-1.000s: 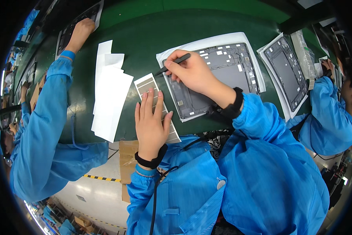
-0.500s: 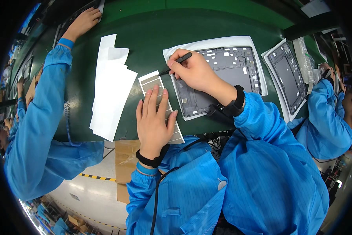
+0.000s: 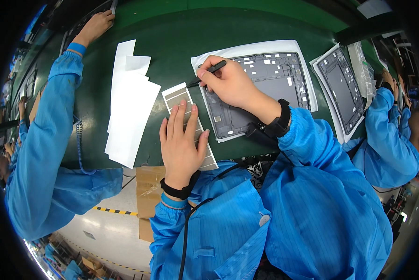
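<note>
My left hand (image 3: 181,144) lies with its fingers stretched out over a narrow white sheet of grey-brown adhesive strips (image 3: 176,97), pressing it to the table. In my right hand (image 3: 230,84) is a pair of black tweezers (image 3: 215,68), pinched between thumb and fingers. Their tip reaches the upper right corner of the strip sheet; whether it has caught a strip is too small to tell. Under and beyond my right hand is a dark grey tablet-like housing (image 3: 274,91) with small white patches, resting on white backing paper (image 3: 293,45).
White paper sheets (image 3: 131,102) lie overlapping to the left on the green table (image 3: 172,42). A second grey housing (image 3: 342,88) sits at the right. Co-workers in blue sleeves (image 3: 62,107) work on both sides. A coiled blue cord (image 3: 79,144) hangs at the table's left.
The whole view has shifted slightly. Both my hands, the tweezers and the strip sheet hold nearly the same places relative to each other. The co-worker's hand at right has moved a little.
</note>
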Demonstrator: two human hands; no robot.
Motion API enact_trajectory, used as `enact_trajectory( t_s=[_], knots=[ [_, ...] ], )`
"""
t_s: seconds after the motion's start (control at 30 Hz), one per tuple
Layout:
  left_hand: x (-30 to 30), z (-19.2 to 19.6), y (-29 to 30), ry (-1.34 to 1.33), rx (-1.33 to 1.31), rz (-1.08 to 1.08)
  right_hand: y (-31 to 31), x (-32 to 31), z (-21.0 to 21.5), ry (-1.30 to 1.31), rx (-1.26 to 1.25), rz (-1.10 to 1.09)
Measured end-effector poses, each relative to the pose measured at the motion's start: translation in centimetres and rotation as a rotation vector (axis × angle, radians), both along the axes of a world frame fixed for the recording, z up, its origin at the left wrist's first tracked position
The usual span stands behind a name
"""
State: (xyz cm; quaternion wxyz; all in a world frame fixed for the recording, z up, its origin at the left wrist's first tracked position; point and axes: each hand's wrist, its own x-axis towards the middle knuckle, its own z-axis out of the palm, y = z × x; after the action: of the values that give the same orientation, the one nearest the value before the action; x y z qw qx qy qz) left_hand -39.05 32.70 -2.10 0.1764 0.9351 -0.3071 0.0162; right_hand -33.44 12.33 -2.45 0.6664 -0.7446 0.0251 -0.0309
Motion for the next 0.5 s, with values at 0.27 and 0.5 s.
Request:
enact_trajectory(
  t_s=[0.27, 0.5],
  knots=[
    [0.3, -0.2, -1.4, -0.080, -0.032, 0.055, -0.2, -0.1, 0.4, 0.059, -0.131, 0.067],
    [0.4, -0.4, -1.3, -0.088, -0.043, 0.053, 0.0, 0.1, 0.0, 0.000, 0.144, 0.030]
  ],
)
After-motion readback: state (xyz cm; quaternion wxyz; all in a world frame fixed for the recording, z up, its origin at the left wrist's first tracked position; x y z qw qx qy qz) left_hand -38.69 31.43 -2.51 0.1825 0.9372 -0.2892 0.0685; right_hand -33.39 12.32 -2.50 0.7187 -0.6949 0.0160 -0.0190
